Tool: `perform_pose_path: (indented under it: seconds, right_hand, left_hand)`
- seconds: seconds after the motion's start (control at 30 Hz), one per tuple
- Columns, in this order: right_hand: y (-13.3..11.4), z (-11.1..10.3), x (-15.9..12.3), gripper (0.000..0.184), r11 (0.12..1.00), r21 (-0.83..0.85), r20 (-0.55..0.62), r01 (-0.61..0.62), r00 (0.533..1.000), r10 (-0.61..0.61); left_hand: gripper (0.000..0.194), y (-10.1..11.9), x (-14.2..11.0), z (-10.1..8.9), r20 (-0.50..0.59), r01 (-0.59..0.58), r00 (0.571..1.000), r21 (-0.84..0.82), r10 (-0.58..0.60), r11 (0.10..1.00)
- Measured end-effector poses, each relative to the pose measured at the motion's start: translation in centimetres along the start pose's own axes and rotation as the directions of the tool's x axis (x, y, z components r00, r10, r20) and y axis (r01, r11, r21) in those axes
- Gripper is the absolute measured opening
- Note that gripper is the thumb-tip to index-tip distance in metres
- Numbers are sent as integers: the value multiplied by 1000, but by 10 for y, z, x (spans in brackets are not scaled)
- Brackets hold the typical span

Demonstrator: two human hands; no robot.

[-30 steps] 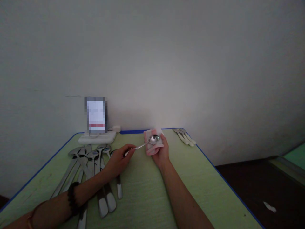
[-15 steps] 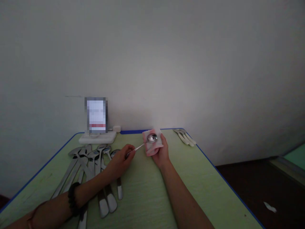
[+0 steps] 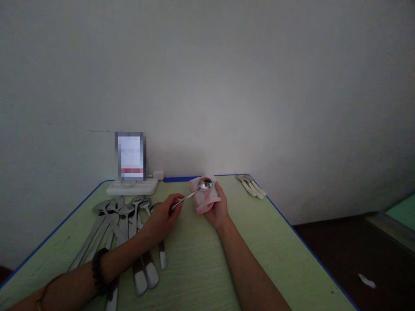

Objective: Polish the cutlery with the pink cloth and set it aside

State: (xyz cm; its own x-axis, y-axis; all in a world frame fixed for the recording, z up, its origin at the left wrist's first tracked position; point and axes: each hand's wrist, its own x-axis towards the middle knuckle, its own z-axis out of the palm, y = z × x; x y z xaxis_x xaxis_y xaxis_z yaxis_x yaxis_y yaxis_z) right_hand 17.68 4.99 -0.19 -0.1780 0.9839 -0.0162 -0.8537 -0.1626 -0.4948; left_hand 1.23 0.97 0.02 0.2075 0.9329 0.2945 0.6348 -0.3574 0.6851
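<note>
My left hand (image 3: 165, 214) is closed round the handle of a metal spoon (image 3: 205, 185), whose bowl points right. Behind the bowl, a pink and white cloth (image 3: 201, 200) lies across the palm and fingers of my right hand (image 3: 218, 209), which grips it from the right side. The spoon's bowl rests against or just in front of the cloth; whether it touches I cannot tell. Most of my right fingers are hidden under the cloth. Beneath and beside my left forearm lies a pile of metal spoons (image 3: 126, 211), partly covered by the arm.
Several utensils with white handles (image 3: 251, 188) lie at the table's far right corner. A lit, blurred screen (image 3: 131, 155) stands on a white base (image 3: 132, 187) at the back left, beside a white plug (image 3: 158, 175). The wall (image 3: 227, 86) rises behind the green table (image 3: 194, 268).
The spoon's bowl has moved slightly left and up. The cloth and my right hand have shifted a little left, and the cloth has tilted. My left hand has barely moved.
</note>
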Motion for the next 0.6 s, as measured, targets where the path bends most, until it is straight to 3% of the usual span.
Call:
perform_pose_path:
  seconds: [0.17,0.37,0.6]
  right_hand:
    - [-1,3,-3,35,1000,11,38,-22,999,22]
    - [-2,1,-3,36,999,-2,23,-33,999,33]
    - [0,0,-1,35,1000,4,-5,6,1000,-6]
  left_hand:
    - [33,2,-2,1,139,7,990,76,-17,997]
    - [34,0,-2,0,57,-12,998,214,0,977]
    - [30,0,-3,-2,135,-38,991,344,-9,938]
